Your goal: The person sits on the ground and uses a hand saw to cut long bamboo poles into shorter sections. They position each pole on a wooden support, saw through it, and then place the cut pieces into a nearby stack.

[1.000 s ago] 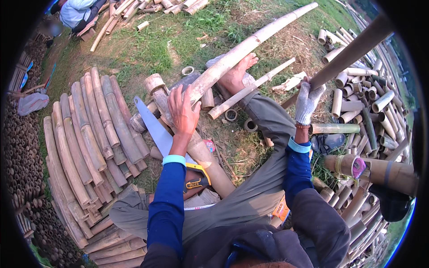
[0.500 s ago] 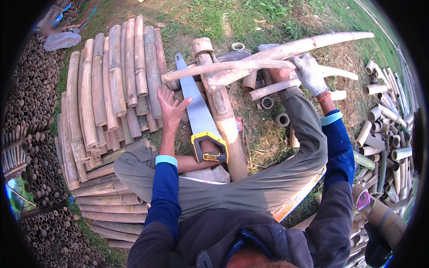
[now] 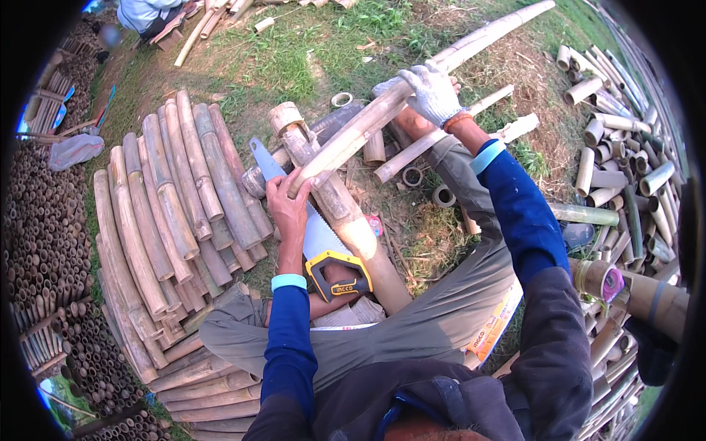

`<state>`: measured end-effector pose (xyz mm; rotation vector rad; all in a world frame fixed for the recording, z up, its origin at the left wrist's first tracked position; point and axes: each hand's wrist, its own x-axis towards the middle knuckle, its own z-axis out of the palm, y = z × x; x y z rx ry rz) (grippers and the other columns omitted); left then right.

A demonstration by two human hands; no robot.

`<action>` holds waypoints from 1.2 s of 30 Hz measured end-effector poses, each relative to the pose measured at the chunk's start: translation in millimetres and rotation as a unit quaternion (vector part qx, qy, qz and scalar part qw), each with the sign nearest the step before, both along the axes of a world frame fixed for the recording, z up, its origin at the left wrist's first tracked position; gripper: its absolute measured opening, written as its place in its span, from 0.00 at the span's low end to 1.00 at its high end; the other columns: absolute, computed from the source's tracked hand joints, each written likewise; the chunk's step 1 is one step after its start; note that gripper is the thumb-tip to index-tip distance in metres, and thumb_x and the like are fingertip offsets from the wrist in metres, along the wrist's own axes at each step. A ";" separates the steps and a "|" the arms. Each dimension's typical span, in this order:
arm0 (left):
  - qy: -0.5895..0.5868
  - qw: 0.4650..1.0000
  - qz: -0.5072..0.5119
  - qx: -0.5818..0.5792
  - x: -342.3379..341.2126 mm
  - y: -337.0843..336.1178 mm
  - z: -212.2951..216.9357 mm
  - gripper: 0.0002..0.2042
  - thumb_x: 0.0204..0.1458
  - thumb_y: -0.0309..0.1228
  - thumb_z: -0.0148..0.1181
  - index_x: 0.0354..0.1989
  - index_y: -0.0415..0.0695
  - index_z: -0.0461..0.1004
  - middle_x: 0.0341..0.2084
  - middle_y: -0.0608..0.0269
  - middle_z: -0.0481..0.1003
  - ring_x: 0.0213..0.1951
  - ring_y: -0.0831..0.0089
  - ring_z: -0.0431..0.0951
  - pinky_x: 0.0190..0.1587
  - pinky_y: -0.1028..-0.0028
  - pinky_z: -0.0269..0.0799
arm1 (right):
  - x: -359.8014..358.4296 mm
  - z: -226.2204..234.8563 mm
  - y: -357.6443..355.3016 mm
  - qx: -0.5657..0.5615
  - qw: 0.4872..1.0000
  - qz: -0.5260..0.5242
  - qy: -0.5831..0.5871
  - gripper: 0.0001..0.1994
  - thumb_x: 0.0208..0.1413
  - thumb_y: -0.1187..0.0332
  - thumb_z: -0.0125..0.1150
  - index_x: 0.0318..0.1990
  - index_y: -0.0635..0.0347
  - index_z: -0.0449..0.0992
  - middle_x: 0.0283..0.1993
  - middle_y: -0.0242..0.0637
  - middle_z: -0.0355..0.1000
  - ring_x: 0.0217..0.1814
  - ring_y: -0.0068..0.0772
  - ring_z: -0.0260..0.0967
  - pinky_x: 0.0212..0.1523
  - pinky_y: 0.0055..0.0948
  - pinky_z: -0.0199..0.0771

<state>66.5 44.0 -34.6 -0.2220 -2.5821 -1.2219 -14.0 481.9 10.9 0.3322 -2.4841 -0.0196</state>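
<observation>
A long pale bamboo pole (image 3: 471,44) runs from the upper right down to the middle. My bare left hand (image 3: 287,206) grips its near end, where it rests across a thick bamboo log (image 3: 346,213). My right hand (image 3: 430,92), in a white work glove, holds the same pole farther up. A hand saw (image 3: 323,250) with a yellow and black handle lies on the ground beside the log, just under my left wrist. My knees, in grey trousers, are folded on either side.
A row of cut bamboo lengths (image 3: 169,213) lies to the left, with stacked tube ends (image 3: 44,242) beyond. Short bamboo offcuts (image 3: 625,147) are heaped on the right. Small cut rings (image 3: 412,176) lie on the grass. Another person (image 3: 147,15) sits far off at the upper left.
My left hand has moved from open above the saw to gripping the pole's near end. The pole now slants up to the right, with my right hand still on it.
</observation>
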 end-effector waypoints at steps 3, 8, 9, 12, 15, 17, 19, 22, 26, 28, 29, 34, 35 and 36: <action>-0.019 1.000 0.000 -0.017 -4.1 0.8 4.2 0.20 0.54 0.36 0.81 0.55 0.45 0.89 0.43 0.57 0.74 0.45 0.58 0.78 0.53 0.59 0.77 | 14.4 -6.5 -42.0 -0.129 0.987 0.064 -0.065 0.29 0.52 0.63 0.72 0.65 0.48 0.79 0.60 0.45 0.77 0.68 0.62 0.70 0.75 0.60 0.67; -0.048 0.998 -0.016 -0.037 -4.4 0.1 22.6 0.20 0.52 0.36 0.82 0.54 0.46 0.89 0.44 0.56 0.76 0.48 0.55 0.78 0.55 0.56 0.75 | 40.1 -30.1 -94.4 -0.090 0.991 0.099 -0.003 0.30 0.51 0.65 0.70 0.66 0.48 0.78 0.62 0.47 0.73 0.69 0.61 0.68 0.70 0.61 0.68; -0.034 0.994 -0.020 -0.102 -8.1 3.4 27.1 0.21 0.51 0.37 0.82 0.53 0.46 0.89 0.44 0.55 0.77 0.49 0.53 0.78 0.56 0.55 0.75 | 35.4 -33.2 -96.2 -0.080 0.992 0.100 -0.002 0.30 0.52 0.63 0.70 0.66 0.48 0.78 0.62 0.48 0.73 0.69 0.62 0.67 0.70 0.62 0.67; 0.026 0.958 -0.043 -0.282 -9.0 24.1 53.5 0.25 0.48 0.42 0.83 0.55 0.47 0.88 0.49 0.50 0.79 0.54 0.48 0.77 0.60 0.50 0.72 | 36.0 -37.4 -86.6 -0.086 0.992 0.064 -0.069 0.30 0.53 0.64 0.69 0.67 0.48 0.77 0.63 0.48 0.73 0.70 0.61 0.67 0.70 0.61 0.68; 0.094 0.959 -0.142 -0.227 -40.0 48.6 52.7 0.37 0.47 0.45 0.84 0.67 0.47 0.79 0.53 0.47 0.80 0.58 0.48 0.78 0.62 0.51 0.73 | 36.3 -25.8 -89.1 -0.102 0.989 0.074 -0.075 0.29 0.55 0.65 0.67 0.67 0.50 0.77 0.62 0.49 0.74 0.69 0.61 0.69 0.69 0.59 0.70; 0.034 0.956 -0.181 -0.230 -54.9 77.5 46.0 0.43 0.45 0.44 0.85 0.71 0.45 0.73 0.57 0.43 0.80 0.60 0.45 0.79 0.62 0.51 0.75 | 41.0 -24.3 -94.5 -0.134 0.986 0.079 -0.059 0.27 0.57 0.65 0.66 0.67 0.51 0.78 0.62 0.50 0.75 0.69 0.61 0.70 0.68 0.58 0.71; -0.027 0.949 -0.185 -0.253 -62.7 93.8 38.8 0.48 0.44 0.44 0.86 0.74 0.44 0.69 0.58 0.41 0.80 0.61 0.43 0.80 0.62 0.50 0.77 | 61.5 -17.7 -103.8 -0.172 0.978 0.084 -0.085 0.27 0.56 0.66 0.66 0.66 0.51 0.78 0.61 0.49 0.75 0.66 0.59 0.71 0.67 0.57 0.72; -0.071 0.941 -0.154 -0.293 -69.5 111.4 32.6 0.47 0.42 0.44 0.87 0.72 0.42 0.70 0.58 0.41 0.80 0.58 0.42 0.82 0.60 0.49 0.80 | 107.9 -15.2 -96.8 -0.131 0.965 0.141 -0.176 0.30 0.52 0.67 0.67 0.66 0.49 0.78 0.60 0.47 0.75 0.64 0.57 0.71 0.65 0.55 0.72; -0.081 0.936 -0.154 -0.307 -74.8 116.6 35.3 0.46 0.41 0.44 0.87 0.69 0.41 0.72 0.56 0.38 0.81 0.58 0.42 0.83 0.59 0.49 0.80 | 156.8 -30.9 -74.3 -0.069 0.975 0.108 -0.183 0.26 0.49 0.67 0.72 0.59 0.49 0.81 0.56 0.43 0.77 0.68 0.56 0.70 0.73 0.56 0.66; -0.100 0.933 -0.179 -0.296 -76.6 108.7 41.4 0.45 0.41 0.44 0.87 0.69 0.41 0.74 0.54 0.38 0.82 0.57 0.42 0.83 0.59 0.49 0.80 | 160.5 -32.4 -65.9 -0.063 0.977 0.069 -0.193 0.22 0.49 0.67 0.71 0.55 0.50 0.82 0.55 0.42 0.77 0.68 0.56 0.70 0.73 0.56 0.66; -0.108 0.931 -0.193 -0.290 -77.3 104.3 44.8 0.44 0.41 0.45 0.87 0.68 0.41 0.74 0.54 0.37 0.82 0.57 0.42 0.83 0.59 0.49 0.80 | 163.0 -32.0 -61.3 -0.052 0.981 0.069 -0.174 0.20 0.50 0.67 0.70 0.53 0.50 0.83 0.55 0.42 0.77 0.67 0.56 0.71 0.72 0.56 0.66; -0.110 0.933 -0.191 -0.285 -36.5 32.0 55.0 0.44 0.41 0.45 0.86 0.68 0.40 0.75 0.53 0.39 0.83 0.56 0.42 0.83 0.59 0.50 0.79 | 185.6 35.0 -35.4 -0.067 0.982 0.012 -0.177 0.09 0.53 0.66 0.65 0.42 0.51 0.84 0.44 0.41 0.80 0.58 0.49 0.77 0.62 0.48 0.76; -0.118 0.932 -0.190 -0.286 -28.1 6.5 54.9 0.45 0.40 0.46 0.86 0.68 0.40 0.75 0.53 0.39 0.83 0.56 0.42 0.83 0.59 0.50 0.79 | 193.9 53.0 -30.2 -0.049 0.982 -0.011 -0.184 0.09 0.53 0.66 0.66 0.42 0.51 0.85 0.43 0.40 0.80 0.57 0.48 0.78 0.59 0.46 0.78; -0.128 0.931 -0.191 -0.283 -18.7 -16.6 52.9 0.45 0.39 0.45 0.86 0.69 0.42 0.75 0.52 0.39 0.83 0.55 0.42 0.83 0.59 0.50 0.79 | 204.8 59.3 -14.2 -0.027 0.986 -0.025 -0.162 0.10 0.53 0.66 0.66 0.43 0.51 0.85 0.44 0.40 0.80 0.57 0.48 0.77 0.59 0.46 0.78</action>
